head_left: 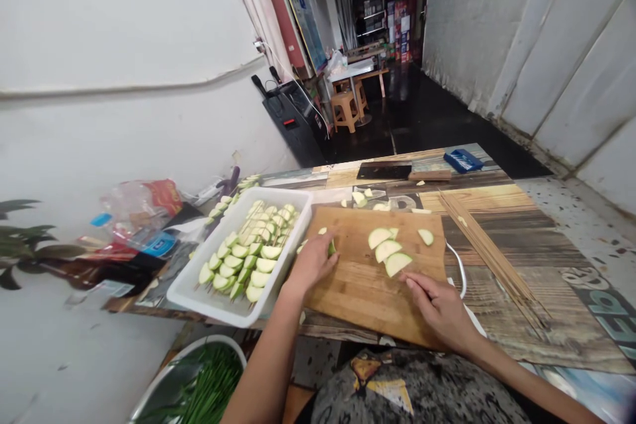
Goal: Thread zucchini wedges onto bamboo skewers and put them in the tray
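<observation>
On the wooden cutting board, several half-round zucchini slices with pale flesh and green skin overlap in a slanting row. My right hand pinches a thin skewer end at the row's near end; most of the skewer is hidden. At the board's left side, my left hand curls its thumb and fingers around a green-edged slice, partly covered. One loose slice lies at the upper right. Left of the board stands a white plastic tub with skewered slices piled in it.
Bare skewers lie right of the board. Behind it are vegetable scraps, a cleaver and a blue box. Bags and a bottle crowd the left. Below the table's edge sits a basin of long greens.
</observation>
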A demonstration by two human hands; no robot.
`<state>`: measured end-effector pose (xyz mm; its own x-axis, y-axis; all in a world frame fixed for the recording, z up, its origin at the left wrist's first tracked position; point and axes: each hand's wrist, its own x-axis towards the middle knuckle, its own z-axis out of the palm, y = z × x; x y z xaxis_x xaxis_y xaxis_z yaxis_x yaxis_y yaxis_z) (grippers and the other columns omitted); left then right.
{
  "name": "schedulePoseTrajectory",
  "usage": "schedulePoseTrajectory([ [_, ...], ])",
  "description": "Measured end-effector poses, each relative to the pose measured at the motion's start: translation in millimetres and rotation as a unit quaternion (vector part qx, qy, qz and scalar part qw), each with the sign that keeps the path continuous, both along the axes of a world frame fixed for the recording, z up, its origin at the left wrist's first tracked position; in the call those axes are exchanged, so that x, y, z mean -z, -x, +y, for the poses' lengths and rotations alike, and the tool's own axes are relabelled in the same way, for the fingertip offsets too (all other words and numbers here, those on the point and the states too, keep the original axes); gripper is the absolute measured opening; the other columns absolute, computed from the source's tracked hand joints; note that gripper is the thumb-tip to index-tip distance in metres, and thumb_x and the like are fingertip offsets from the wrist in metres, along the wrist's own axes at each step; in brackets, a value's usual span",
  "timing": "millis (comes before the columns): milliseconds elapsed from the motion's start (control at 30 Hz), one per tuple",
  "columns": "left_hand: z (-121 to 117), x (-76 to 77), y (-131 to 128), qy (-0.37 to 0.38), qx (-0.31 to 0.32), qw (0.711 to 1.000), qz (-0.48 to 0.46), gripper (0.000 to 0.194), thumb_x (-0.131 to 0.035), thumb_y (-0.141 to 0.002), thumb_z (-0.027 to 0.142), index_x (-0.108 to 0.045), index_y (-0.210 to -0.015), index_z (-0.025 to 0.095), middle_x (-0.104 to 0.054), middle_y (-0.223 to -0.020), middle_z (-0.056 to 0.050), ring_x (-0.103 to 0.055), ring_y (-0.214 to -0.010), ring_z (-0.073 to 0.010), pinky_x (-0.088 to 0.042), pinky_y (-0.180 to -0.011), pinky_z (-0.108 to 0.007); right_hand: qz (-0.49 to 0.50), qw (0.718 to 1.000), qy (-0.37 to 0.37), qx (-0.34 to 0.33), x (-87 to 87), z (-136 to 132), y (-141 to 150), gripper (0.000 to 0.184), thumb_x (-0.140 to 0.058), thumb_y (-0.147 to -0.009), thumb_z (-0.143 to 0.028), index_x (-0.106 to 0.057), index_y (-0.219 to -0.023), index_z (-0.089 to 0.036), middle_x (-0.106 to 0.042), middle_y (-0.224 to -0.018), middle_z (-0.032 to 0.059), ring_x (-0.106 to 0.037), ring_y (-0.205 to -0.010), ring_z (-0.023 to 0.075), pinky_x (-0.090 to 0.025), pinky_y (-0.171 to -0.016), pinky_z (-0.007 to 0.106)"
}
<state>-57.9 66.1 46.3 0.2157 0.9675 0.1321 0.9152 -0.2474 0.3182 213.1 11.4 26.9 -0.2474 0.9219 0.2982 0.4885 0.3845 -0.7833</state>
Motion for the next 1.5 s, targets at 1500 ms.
schedulePoseTrajectory([
  [1500,4,-39.9,-39,0.173,-0.218,0.524,-0.805,0.011,-0.055,-0.079,0.013,-0.060,-0.089,0.008,-0.068,-0.090,-0.013,-0.065,-0.084,-0.0202,-0.052,-0.080,-0.034,-0.053,0.992,-0.058,-0.095,-20.2,-17,-7,0.023,-0.045,-0.087,-0.022,-0.065,-0.097,-0.018,-0.072,-0.090,0.0049,-0.068,-0.079,0.0149,-0.054,-0.070,0.020],
])
